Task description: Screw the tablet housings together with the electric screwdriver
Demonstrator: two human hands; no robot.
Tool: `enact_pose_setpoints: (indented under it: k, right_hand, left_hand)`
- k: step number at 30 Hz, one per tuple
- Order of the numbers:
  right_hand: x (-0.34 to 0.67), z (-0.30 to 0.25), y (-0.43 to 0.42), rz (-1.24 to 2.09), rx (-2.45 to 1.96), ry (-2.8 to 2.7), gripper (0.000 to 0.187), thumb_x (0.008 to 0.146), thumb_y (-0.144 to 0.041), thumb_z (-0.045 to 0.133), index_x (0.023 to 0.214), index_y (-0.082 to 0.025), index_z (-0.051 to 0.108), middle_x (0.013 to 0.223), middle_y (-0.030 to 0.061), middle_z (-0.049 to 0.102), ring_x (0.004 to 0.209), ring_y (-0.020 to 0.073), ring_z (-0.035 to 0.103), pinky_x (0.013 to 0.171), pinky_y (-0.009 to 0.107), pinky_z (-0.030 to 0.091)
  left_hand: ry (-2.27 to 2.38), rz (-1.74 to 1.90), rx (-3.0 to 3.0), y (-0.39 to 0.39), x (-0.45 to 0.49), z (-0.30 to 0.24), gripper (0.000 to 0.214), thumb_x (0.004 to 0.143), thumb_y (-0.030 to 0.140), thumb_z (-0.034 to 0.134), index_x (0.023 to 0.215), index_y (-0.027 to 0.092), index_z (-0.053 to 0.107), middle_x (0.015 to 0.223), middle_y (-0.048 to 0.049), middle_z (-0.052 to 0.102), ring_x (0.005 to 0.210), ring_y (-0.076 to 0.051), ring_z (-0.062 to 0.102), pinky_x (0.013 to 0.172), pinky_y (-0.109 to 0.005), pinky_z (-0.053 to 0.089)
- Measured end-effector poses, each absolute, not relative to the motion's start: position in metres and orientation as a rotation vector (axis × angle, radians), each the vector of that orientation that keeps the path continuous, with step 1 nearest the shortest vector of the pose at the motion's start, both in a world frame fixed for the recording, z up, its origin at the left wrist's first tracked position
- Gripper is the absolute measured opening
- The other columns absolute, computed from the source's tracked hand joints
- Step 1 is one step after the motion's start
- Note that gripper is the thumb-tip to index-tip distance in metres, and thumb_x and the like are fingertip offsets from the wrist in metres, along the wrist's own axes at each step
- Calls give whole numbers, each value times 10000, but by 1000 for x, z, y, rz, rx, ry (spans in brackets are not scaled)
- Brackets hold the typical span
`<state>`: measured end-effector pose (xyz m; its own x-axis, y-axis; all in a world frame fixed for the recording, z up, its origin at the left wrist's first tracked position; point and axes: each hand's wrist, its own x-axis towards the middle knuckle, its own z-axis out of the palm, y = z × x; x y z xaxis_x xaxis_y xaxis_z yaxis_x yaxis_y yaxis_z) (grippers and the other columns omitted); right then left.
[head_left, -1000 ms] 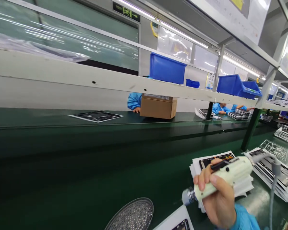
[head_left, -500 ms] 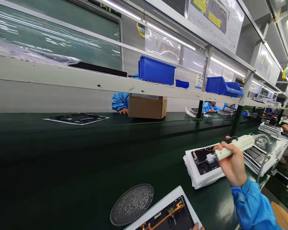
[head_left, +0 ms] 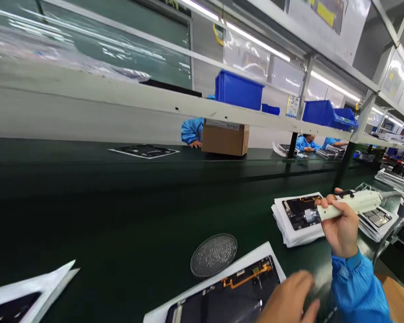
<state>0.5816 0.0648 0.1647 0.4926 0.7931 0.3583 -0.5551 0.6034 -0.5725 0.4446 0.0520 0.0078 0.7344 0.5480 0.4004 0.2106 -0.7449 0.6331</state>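
Note:
My right hand (head_left: 341, 224) is wrapped round a cream-coloured electric screwdriver (head_left: 353, 204), held roughly level with its tip pointing left. Behind the tip, a black device panel (head_left: 294, 211) lies on a stack of white sheets (head_left: 289, 235). At the bottom, my left hand (head_left: 291, 296) is smeared by motion over the right side of another black panel (head_left: 229, 296) with orange flex cables. Its fingers are too blurred to read, and contact with the panel cannot be made out. Left of this panel sits a clear round dish (head_left: 213, 255) of tiny parts, probably screws.
White sheets with a dark panel (head_left: 27, 296) lie at the lower left. A cardboard box (head_left: 224, 139) stands across the green bench (head_left: 104, 215), beside a co-worker's blue sleeve (head_left: 191, 130). Blue bins (head_left: 239, 91) rest on the overhead shelf (head_left: 148, 101). More stacked panels (head_left: 379, 217) lie right.
My view has shifted left and down, bringing the lower-left sheets into sight. My left hand has come up further into view over the near panel. The screwdriver stays in my right hand.

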Motion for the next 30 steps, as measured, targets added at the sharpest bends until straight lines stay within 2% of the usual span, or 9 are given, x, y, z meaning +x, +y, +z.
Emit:
enact_pose_setpoints:
  k: [3,5,9,16,21,24,28,30]
  right_hand:
    - [566,167,72,856,-393,-694,354,641,-170,664,948,-243,506,634,-93,447,631,92,489,791,309,480]
    - [558,166,75,848,-401,-719,337,662,-172,651,955,-248,504,641,-96,457,634,91,496,810,316,479]
    - [549,162,78,803,-438,-744,327,680,-172,646,969,-256,520,653,-91,488,636,101,519,829,348,485]
    - [546,152,82,606,-430,-830,299,712,-164,655,977,-251,545,665,-71,539,649,125,540,824,384,475]
    - [545,146,84,551,-413,-873,331,707,-150,676,1008,-240,570,678,-45,555,684,146,536,862,414,443]
    - [540,146,89,589,-383,-901,314,716,-151,671,1003,-240,581,686,-36,548,700,158,536,858,432,433]
    - [536,153,89,627,-322,-1000,298,736,-148,643,1010,-257,603,687,-21,548,711,173,536,843,461,443]
    - [544,153,90,624,-289,-1056,327,726,-145,643,1028,-269,616,691,-10,546,691,178,531,839,494,457]
  left_hand:
    - [683,781,2008,45,448,64,375,820,322,608,1171,190,605,1170,-98,653,1053,-250,604,924,-330,459]
    - [670,767,1932,47,450,81,335,797,342,632,1092,185,633,1091,-89,671,992,-247,609,872,-325,456]
    - [638,827,1952,50,452,81,132,829,285,554,813,178,629,833,-54,660,788,-192,588,709,-274,414]
    - [628,832,2013,47,450,76,189,887,237,470,821,182,638,794,-67,672,751,-191,601,698,-277,402]
    - [613,786,2200,60,455,72,180,860,142,508,699,168,583,725,-77,659,664,-173,592,593,-263,375]
    - [654,762,2415,71,449,75,163,905,175,523,768,166,611,779,-72,681,689,-167,618,591,-241,400]
    - [759,587,2815,76,419,65,169,928,326,570,993,175,608,915,-38,692,747,-166,649,572,-226,411]
    - [810,452,2973,76,395,47,171,933,343,576,1010,191,595,889,-7,684,715,-147,644,530,-226,380]
